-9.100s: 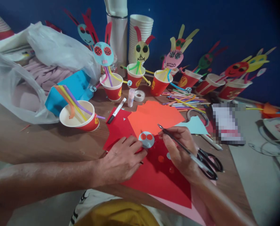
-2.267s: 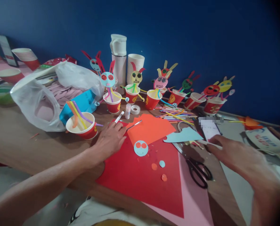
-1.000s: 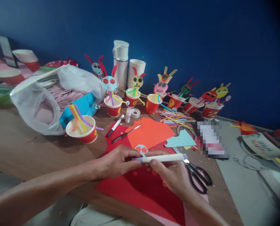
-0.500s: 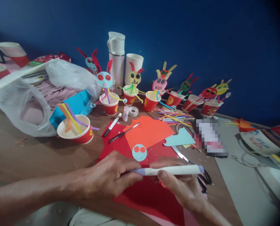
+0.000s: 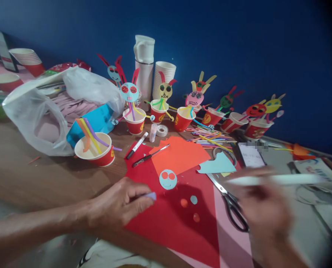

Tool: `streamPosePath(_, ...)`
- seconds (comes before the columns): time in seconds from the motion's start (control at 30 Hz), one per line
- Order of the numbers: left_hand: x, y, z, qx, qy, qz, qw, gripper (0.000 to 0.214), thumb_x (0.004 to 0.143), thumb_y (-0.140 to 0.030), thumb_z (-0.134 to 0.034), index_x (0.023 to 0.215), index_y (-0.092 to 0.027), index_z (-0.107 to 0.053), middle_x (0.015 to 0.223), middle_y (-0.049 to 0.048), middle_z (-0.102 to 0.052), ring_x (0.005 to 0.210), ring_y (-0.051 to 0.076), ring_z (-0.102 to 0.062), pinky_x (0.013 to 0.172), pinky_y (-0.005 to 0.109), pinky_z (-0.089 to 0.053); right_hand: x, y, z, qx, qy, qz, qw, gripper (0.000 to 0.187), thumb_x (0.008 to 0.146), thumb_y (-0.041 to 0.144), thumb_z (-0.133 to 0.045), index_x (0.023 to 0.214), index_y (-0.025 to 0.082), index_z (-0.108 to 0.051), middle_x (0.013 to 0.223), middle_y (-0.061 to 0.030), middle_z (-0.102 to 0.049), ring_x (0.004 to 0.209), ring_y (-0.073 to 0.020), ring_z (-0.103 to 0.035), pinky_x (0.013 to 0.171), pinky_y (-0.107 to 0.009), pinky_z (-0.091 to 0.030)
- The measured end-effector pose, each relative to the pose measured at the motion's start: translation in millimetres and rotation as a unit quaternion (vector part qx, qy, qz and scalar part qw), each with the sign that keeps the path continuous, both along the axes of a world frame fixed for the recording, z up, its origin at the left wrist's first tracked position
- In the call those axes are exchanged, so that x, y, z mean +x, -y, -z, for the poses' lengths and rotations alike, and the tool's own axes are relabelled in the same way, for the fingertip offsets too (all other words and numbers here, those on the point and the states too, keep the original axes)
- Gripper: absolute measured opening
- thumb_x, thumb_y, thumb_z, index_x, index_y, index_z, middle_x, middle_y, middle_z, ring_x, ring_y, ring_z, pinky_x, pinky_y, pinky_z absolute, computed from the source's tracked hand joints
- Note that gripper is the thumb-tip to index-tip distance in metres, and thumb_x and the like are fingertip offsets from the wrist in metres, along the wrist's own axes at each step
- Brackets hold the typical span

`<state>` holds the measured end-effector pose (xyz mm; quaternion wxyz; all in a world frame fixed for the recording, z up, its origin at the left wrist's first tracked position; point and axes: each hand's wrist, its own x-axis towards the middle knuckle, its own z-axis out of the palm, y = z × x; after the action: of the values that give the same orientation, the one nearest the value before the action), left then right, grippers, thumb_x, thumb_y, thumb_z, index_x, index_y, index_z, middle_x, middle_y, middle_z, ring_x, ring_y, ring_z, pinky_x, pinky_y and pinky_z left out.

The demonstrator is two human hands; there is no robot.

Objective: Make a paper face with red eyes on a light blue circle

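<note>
My left hand [image 5: 121,204] is closed around a lilac marker cap [image 5: 151,195], whose end pokes out past the thumb. Off to the right, blurred by motion, my right hand [image 5: 266,208] grips the white marker [image 5: 288,180], its uncapped end pointing left. Between the hands lies red paper [image 5: 166,223]. On it rest a light blue paper disc [image 5: 168,184] with red eyes and a drawn smile, two small orange discs [image 5: 184,203] and a small blue disc [image 5: 193,200]. Black-handled scissors [image 5: 230,204] lie beside my right hand.
Red paper cups [image 5: 134,128] with straw-and-paper figures stand in a row at the back. A plastic bag [image 5: 28,123] and a cup with bent straws [image 5: 94,156] are at left. Orange paper [image 5: 179,156], loose straws [image 5: 210,136], tape [image 5: 162,130] and a phone [image 5: 251,155] lie around.
The marker has come out of its cap. My right hand has swung right with the marker, while my left hand keeps the cap. The small discs now show on the red paper.
</note>
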<state>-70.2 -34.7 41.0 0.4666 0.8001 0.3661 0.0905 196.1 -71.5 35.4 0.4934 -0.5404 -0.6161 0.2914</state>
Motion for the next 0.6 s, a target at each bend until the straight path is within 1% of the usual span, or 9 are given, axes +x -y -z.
streamPosePath(0.03, 0, 2, -1.1, 0.018, 0.01, 0.032, 0.999, 0.031, 0.088, -0.03, -0.04, 0.064, -0.015, -0.051, 0.052, -0.0055, -0.045, 0.046, 0.005, -0.04, 0.044, 0.016, -0.027, -1, -2, 3.6, 0.01, -0.063, -0.009, 0.998, 0.029, 0.085, 0.04, -0.045, 0.074, 0.022, -0.065, 0.058, -0.0037, -0.064, 0.047, -0.015, -0.058, 0.041, -0.026, -0.046)
streamPosePath(0.07, 2, 4, -2.6, 0.029, 0.023, 0.094, 0.995, 0.026, 0.088, -0.027, -0.042, 0.068, -0.016, -0.053, 0.058, -0.0047, -0.05, 0.052, 0.005, -0.045, 0.05, 0.015, -0.031, -3, -3, 7.6, 0.017, -0.122, -0.021, 0.992, 0.021, 0.083, 0.038, -0.05, 0.078, 0.023, -0.064, 0.059, -0.003, -0.063, 0.049, -0.0161, -0.059, 0.042, -0.027, -0.046)
streamPosePath(0.13, 7, 9, -4.4, 0.056, 0.056, 0.198, 0.977, 0.015, 0.086, -0.022, -0.045, 0.075, -0.018, -0.055, 0.067, -0.0041, -0.057, 0.06, 0.006, -0.051, 0.056, 0.014, -0.035, -10, -5, 15.5, 0.008, -0.197, -0.039, 0.98, 0.015, 0.083, 0.035, -0.052, 0.087, 0.025, -0.061, 0.063, -0.0016, -0.063, 0.054, -0.0168, -0.06, 0.048, -0.031, -0.049)
streamPosePath(0.17, 11, 12, -3.8, 0.066, 0.055, 0.214, 0.973, 0.013, 0.086, -0.019, -0.045, 0.076, -0.019, -0.054, 0.068, -0.0045, -0.058, 0.06, 0.006, -0.052, 0.056, 0.014, -0.036, -12, -7, 19.0, 0.007, -0.218, -0.033, 0.975, 0.014, 0.084, 0.034, -0.05, 0.089, 0.025, -0.06, 0.064, -0.0011, -0.063, 0.056, -0.0165, -0.06, 0.052, -0.031, -0.049)
streamPosePath(0.23, 17, 18, 1.4, 0.116, 0.029, 0.226, 0.967, 0.007, 0.085, -0.019, -0.048, 0.081, -0.019, -0.054, 0.072, -0.0039, -0.061, 0.063, 0.008, -0.055, 0.058, 0.015, -0.038, -15, -10, 25.1, -0.01, -0.237, -0.022, 0.971, 0.014, 0.085, 0.034, -0.049, 0.091, 0.025, -0.057, 0.069, -0.0014, -0.064, 0.061, -0.0159, -0.06, 0.057, -0.032, -0.049)
streamPosePath(0.33, 24, 27, 14.4, 0.227, 0.006, 0.26, 0.938, 0.006, 0.083, -0.025, -0.051, 0.082, -0.019, -0.054, 0.078, -0.0005, -0.061, 0.072, 0.014, -0.055, 0.064, 0.022, -0.04, -18, -14, 32.4, -0.044, -0.237, -0.036, 0.97, 0.014, 0.082, 0.035, -0.054, 0.086, 0.022, -0.055, 0.071, -0.0014, -0.063, 0.062, -0.0155, -0.06, 0.06, -0.031, -0.049)
streamPosePath(0.43, 26, 33, 22.1, 0.327, -0.055, 0.249, 0.91, 0.007, 0.082, -0.024, -0.05, 0.078, -0.018, -0.053, 0.077, 0.0022, -0.059, 0.071, 0.017, -0.052, 0.062, 0.028, -0.04, -22, -14, 36.9, -0.051, -0.235, -0.016, 0.97, 0.01, 0.08, 0.031, -0.057, 0.082, 0.023, -0.052, 0.064, 0.002, -0.06, 0.062, -0.0136, -0.059, 0.062, -0.028, -0.049)
streamPosePath(0.5, 24, 32, 22.4, 0.357, -0.08, 0.233, 0.901, 0.01, 0.084, -0.021, -0.046, 0.077, -0.018, -0.053, 0.077, 0.003, -0.058, 0.074, 0.018, -0.053, 0.065, 0.03, -0.04, -25, -10, 37.8, -0.056, -0.195, 0.017, 0.979, 0.009, 0.08, 0.029, -0.057, 0.082, 0.023, -0.051, 0.065, 0.0019, -0.062, 0.062, -0.0135, -0.06, 0.063, -0.028, -0.049)
streamPosePath(0.6, 19, 25, 21.8, 0.377, -0.091, 0.187, 0.903, 0.021, 0.089, -0.021, -0.037, 0.078, -0.017, -0.055, 0.084, 0.0051, -0.06, 0.081, 0.019, -0.053, 0.071, 0.031, -0.04, -31, -2, 36.7, -0.059, -0.064, 0.047, 0.995, 0.01, 0.08, 0.03, -0.055, 0.086, 0.021, -0.054, 0.074, -0.0026, -0.064, 0.069, -0.0164, -0.062, 0.063, -0.029, -0.05)
